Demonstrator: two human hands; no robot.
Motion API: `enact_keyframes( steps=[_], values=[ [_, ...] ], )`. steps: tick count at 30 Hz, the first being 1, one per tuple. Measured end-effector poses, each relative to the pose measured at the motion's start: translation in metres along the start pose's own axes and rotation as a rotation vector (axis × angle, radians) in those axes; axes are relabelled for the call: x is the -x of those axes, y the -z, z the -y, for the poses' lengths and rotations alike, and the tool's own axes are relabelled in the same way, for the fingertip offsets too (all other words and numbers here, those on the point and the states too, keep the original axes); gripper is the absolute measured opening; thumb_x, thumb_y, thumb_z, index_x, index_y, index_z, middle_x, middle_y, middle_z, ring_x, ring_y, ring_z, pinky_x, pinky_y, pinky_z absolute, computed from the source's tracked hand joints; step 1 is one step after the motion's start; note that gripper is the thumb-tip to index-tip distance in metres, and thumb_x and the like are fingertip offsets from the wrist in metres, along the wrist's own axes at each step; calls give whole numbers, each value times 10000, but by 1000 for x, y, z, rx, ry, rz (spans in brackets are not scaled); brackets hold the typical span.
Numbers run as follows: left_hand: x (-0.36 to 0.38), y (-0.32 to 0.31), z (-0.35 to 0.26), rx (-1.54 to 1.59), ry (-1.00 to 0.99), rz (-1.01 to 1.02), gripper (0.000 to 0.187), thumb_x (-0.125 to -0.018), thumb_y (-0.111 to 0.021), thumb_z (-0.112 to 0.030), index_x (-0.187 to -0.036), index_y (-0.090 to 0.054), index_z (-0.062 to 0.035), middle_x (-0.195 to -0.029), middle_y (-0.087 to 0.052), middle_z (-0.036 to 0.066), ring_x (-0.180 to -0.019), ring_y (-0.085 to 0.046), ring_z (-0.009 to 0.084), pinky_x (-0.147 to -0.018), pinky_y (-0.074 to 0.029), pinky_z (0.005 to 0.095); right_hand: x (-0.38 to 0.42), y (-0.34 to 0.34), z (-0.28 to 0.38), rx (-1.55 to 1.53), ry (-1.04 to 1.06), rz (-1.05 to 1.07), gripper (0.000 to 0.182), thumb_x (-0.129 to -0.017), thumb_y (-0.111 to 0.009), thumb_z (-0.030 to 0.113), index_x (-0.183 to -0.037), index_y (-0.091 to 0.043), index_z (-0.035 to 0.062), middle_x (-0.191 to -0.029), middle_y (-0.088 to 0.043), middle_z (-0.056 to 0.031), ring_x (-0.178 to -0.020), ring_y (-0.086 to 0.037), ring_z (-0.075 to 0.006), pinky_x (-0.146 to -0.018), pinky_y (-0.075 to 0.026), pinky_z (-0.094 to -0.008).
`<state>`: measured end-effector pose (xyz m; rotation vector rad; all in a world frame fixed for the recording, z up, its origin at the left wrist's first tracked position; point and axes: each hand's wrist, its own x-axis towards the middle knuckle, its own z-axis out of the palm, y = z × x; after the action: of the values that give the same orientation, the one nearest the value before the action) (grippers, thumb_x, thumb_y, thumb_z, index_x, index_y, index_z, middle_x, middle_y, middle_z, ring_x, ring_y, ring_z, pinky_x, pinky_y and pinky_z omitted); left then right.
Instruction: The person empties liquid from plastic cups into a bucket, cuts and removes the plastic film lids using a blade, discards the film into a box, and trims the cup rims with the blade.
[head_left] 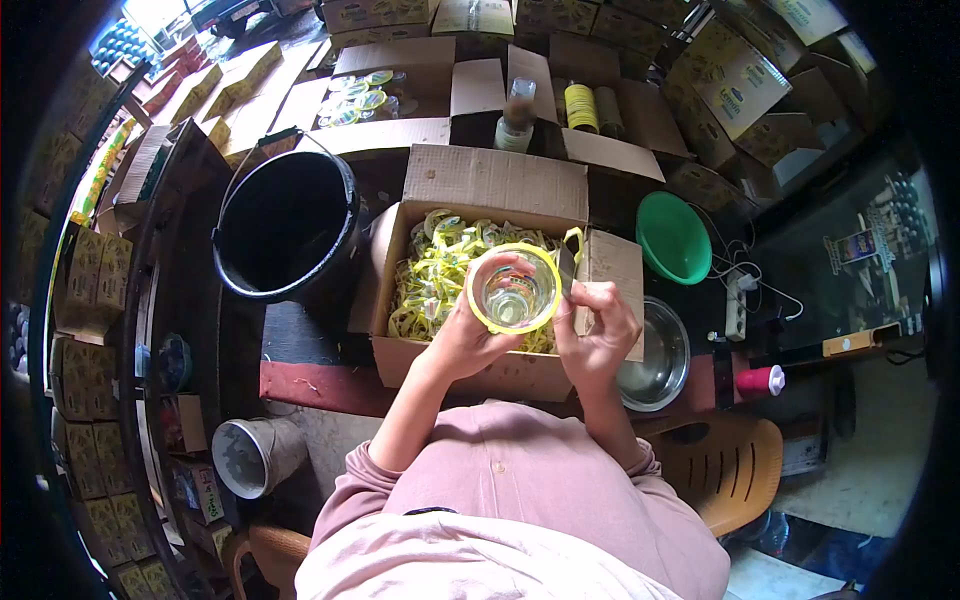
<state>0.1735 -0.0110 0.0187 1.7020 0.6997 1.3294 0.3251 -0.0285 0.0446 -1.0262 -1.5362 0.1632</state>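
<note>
A clear cup (515, 290) with a yellow rim is held over an open cardboard box (495, 185). Wrapped round the cup's left side is my left hand (470, 325). My right hand (600, 325) is at the cup's right edge, its thumb and fingers pinched on a thin strip with a yellow edge that stands up beside the rim. Tangled yellow and clear strips (435, 280) fill the box below the cup.
To the left stands a black bucket (285, 225). A green bowl (672, 238) and a clear bowl (655, 355) are on the right, near a power strip (736, 310) and a pink spool (760, 381). Behind are open boxes with lids (365, 98) and a jar (515, 125).
</note>
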Motion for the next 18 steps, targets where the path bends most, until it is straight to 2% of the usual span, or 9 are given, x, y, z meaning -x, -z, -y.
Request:
enact_keyframes(
  steps=[2, 5, 18],
  values=[
    [0, 3, 3, 14, 8, -7, 699, -651, -633, 3, -1260, -290, -33, -1173, -425, 127, -1096, -459, 223, -932, -384, 335, -4, 1, -1, -60, -58, 19, 157, -650, -656, -52, -768, -590, 29, -694, -595, -76, -605, -601, -168, -562, -479, -268],
    [-2, 4, 6, 47, 26, -34, 692, -643, -626, 7, -1251, -299, -37, -1157, -443, 125, -1078, -473, 224, -927, -387, 332, -1, 2, 1, -54, -69, 6, 157, -653, -657, -51, -767, -589, 32, -685, -595, -76, -600, -601, -162, -562, -477, -264],
    [-1, 5, 1, -53, 73, 26, 664, -637, -664, -45, -1217, -341, -40, -1125, -452, 120, -1065, -472, 239, -940, -364, 348, -5, -1, 4, 46, 33, -19, 227, -623, -641, -76, -820, -615, 34, -728, -603, -93, -651, -609, -205, -594, -491, -281]
  ],
)
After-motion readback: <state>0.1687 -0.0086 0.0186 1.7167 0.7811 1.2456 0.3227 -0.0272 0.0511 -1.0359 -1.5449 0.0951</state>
